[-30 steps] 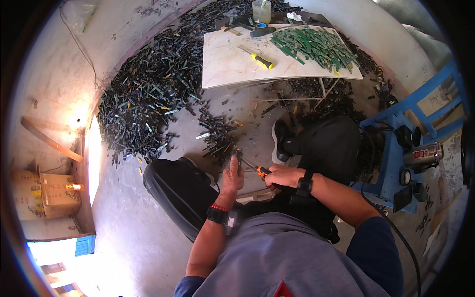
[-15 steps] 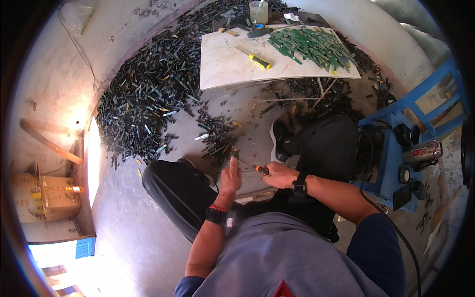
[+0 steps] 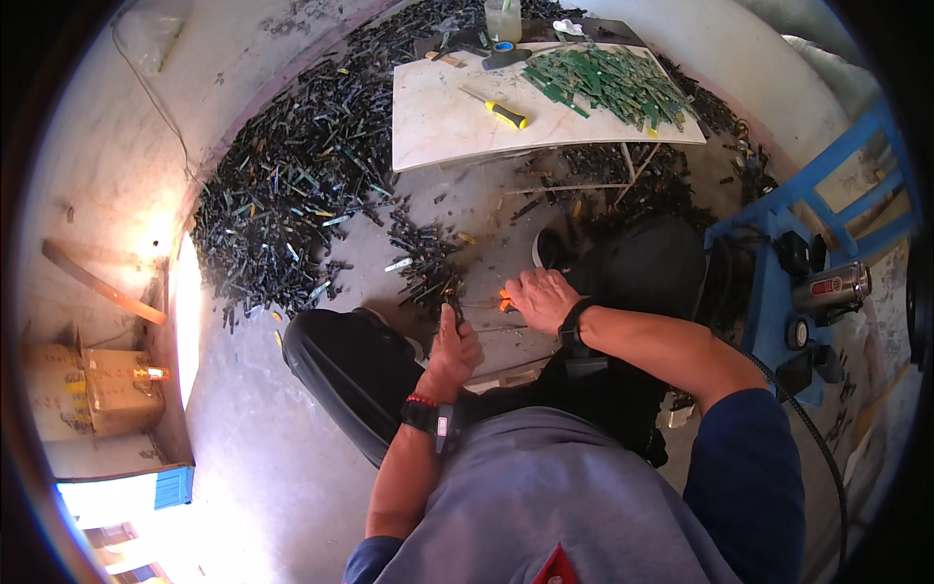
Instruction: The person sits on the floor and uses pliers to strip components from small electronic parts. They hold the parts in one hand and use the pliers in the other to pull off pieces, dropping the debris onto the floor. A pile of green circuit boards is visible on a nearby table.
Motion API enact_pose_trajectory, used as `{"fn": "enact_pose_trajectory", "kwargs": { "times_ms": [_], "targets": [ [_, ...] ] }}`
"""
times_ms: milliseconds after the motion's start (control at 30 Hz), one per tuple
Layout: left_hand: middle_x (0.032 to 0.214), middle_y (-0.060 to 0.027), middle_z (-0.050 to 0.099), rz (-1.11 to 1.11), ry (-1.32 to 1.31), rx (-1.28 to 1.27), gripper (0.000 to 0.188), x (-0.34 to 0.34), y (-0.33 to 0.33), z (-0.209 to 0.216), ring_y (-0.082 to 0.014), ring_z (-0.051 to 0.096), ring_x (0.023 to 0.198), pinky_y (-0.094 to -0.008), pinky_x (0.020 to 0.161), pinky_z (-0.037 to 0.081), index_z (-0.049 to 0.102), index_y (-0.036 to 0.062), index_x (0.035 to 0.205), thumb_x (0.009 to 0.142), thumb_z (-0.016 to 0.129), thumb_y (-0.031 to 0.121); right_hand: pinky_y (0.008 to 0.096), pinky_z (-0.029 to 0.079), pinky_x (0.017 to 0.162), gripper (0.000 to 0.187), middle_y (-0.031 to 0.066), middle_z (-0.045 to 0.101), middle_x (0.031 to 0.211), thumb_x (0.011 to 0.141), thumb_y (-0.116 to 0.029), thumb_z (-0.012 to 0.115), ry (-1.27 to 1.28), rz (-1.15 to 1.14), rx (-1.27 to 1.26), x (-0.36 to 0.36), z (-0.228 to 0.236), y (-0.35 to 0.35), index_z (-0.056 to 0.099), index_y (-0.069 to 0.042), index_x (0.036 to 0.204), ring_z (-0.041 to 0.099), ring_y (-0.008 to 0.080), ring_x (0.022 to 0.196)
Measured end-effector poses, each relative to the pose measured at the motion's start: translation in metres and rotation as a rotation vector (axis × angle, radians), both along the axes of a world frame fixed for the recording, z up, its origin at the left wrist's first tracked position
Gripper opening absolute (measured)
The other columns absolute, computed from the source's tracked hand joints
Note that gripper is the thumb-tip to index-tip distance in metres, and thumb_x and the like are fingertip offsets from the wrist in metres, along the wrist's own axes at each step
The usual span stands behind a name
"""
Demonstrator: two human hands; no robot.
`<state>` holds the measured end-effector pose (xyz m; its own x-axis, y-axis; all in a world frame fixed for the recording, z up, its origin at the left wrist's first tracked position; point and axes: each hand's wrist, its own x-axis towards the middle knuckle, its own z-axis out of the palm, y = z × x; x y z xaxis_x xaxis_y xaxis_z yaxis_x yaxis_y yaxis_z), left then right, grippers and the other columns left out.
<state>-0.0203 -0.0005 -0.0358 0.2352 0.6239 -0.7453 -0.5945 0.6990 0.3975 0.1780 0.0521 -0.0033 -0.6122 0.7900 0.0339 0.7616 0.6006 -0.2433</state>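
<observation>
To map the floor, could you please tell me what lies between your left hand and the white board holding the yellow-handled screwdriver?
In the head view, a small heap of dark scrap pieces lies on the grey floor between the left hand and the white board.

A grey concrete floor [image 3: 253, 457] met pale walls [image 3: 88, 165]. Dark scrap [image 3: 282, 195] lay heaped beside a white tabletop [image 3: 438, 127] (sunlit); a blue metal frame [image 3: 778, 214] stood right, a cardboard box [image 3: 117, 389] left.

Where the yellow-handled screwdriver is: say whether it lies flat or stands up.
Lying flat. The screwdriver rests lengthwise on the pale board, apart from both hands.
</observation>
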Motion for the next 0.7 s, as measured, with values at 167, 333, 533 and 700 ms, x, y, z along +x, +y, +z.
{"fn": "enact_pose_trajectory", "kwargs": {
  "times_ms": [167,333,533,700],
  "targets": [
    [0.046,0.0055,0.021,-0.041,0.124,0.059,0.056,-0.008,-0.001,0.005,-0.0089,0.018,0.035,-0.0246,0.035,0.015,0.033,0.0167,0.059,0.085,0.044,0.065,0.0449,0.045,0.067,0.023,0.0198,0.058,0.078,0.074,-0.014,0.054,0.08,-0.118,-0.494,-0.004,0.011,-0.014,0.05,-0.001,0.092,0.058,0.0372,0.076],
    [0.044,0.0048,0.023,-0.083,0.177,0.075,0.057,-0.006,-0.003,-0.002,-0.0088,0.02,0.034,-0.0243,0.034,0.016,0.034,0.0159,0.059,0.083,0.045,0.067,0.044,0.046,0.066,0.027,0.0222,0.059,0.077,0.076,-0.019,0.054,0.097,-0.153,-0.551,-0.002,0.013,-0.027,0.048,0.003,0.091,0.059,0.0389,0.075],
    [0.047,0.005,0.026,-0.113,0.36,0.104,0.058,0.002,-0.002,-0.004,-0.0081,0.022,0.035,-0.0243,0.034,0.017,0.035,0.0149,0.06,0.083,0.045,0.067,0.0445,0.046,0.067,0.027,0.0245,0.058,0.076,0.077,-0.018,0.052,0.093,-0.137,-0.578,-0.001,0.007,-0.029,0.047,0.006,0.088,0.059,0.0399,0.075],
    [0.048,0.0056,0.027,-0.154,0.52,0.144,0.057,0.004,-0.002,-0.01,-0.0073,0.022,0.037,-0.0241,0.036,0.017,0.036,0.0145,0.061,0.083,0.045,0.066,0.0427,0.046,0.069,0.031,0.0256,0.059,0.082,0.078,-0.02,0.05,0.027,-0.1,-0.784,-0.001,0.012,-0.021,0.048,0.008,0.092,0.059,0.0394,0.08]
  ]
}}
